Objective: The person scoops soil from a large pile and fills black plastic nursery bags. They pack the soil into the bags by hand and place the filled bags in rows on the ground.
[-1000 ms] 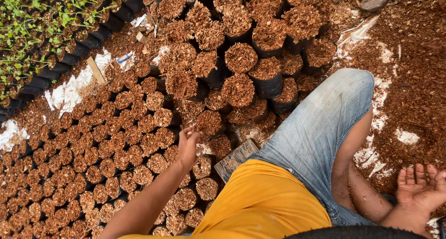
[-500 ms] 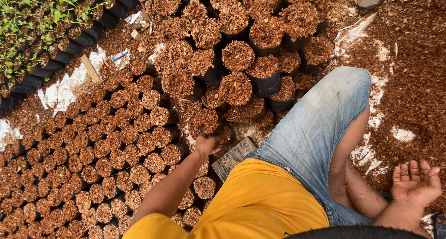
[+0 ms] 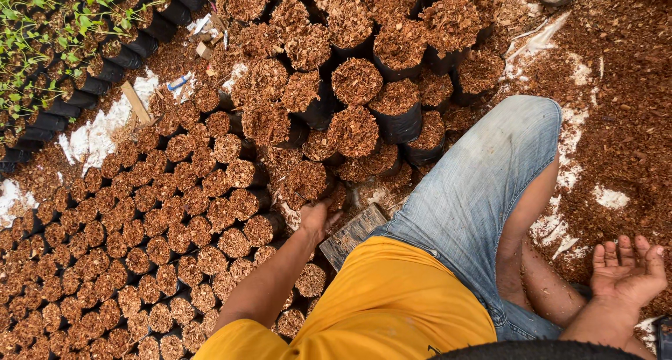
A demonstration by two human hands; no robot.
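My left hand (image 3: 319, 218) reaches forward between packed rows of small black bags (image 3: 183, 219) filled with brown chips. Its fingers curl against the base of one filled bag (image 3: 306, 181), with another small bag (image 3: 263, 228) just to its left. Whether the fingers grip anything is hidden by the back of the hand. My right hand (image 3: 628, 271) rests palm up on the chip-strewn ground at the lower right. Its fingers are spread and it holds nothing.
I sit on a wooden board (image 3: 352, 235), my knee in blue jeans (image 3: 490, 185) pointing forward. Larger filled black bags (image 3: 357, 81) are piled ahead. Green seedlings in bags (image 3: 49, 45) line the upper left. Loose brown chips (image 3: 619, 115) cover the ground on the right.
My left hand came off the top of the small bags, moved right and dropped to the base of a bag by the board. The right hand stayed put, palm up.
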